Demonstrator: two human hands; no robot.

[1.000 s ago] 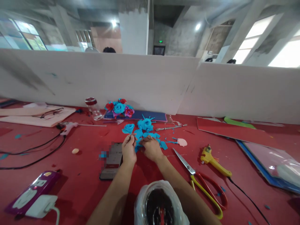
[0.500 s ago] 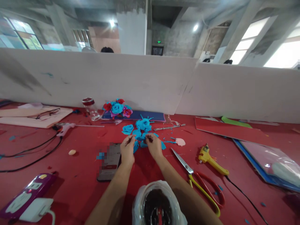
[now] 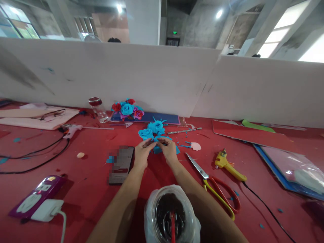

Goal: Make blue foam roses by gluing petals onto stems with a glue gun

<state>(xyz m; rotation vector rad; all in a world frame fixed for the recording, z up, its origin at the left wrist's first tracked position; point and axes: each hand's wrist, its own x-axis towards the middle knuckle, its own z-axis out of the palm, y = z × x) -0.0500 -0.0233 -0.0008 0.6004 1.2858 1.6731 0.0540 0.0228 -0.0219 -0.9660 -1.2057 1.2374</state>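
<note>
My left hand [image 3: 142, 154] and my right hand [image 3: 169, 151] meet over the middle of the red table, fingertips pinched close together. Between them is a small blue paper petal [image 3: 155, 138], partly covered by the fingers. Just beyond lie a blue paper flower [image 3: 146, 134] and a second one with a spiky fringe [image 3: 157, 126]. More blue petals [image 3: 159, 149] lie beneath and behind the hands. Farther back stands a bunch of red, blue and purple paper flowers [image 3: 127, 109].
Open scissors [image 3: 202, 172] and a yellow glue gun [image 3: 229, 165] lie to the right. A phone [image 3: 122, 165], a pink glue gun [image 3: 72, 130] and a purple power strip [image 3: 39, 195] are left. A plastic-wrapped jar [image 3: 172, 216] stands between my forearms; a glass bottle [image 3: 99, 109] stands behind.
My hands have come closer together, with the fingertips now meeting at the blue petal. The whole view has tilted slightly downward.
</note>
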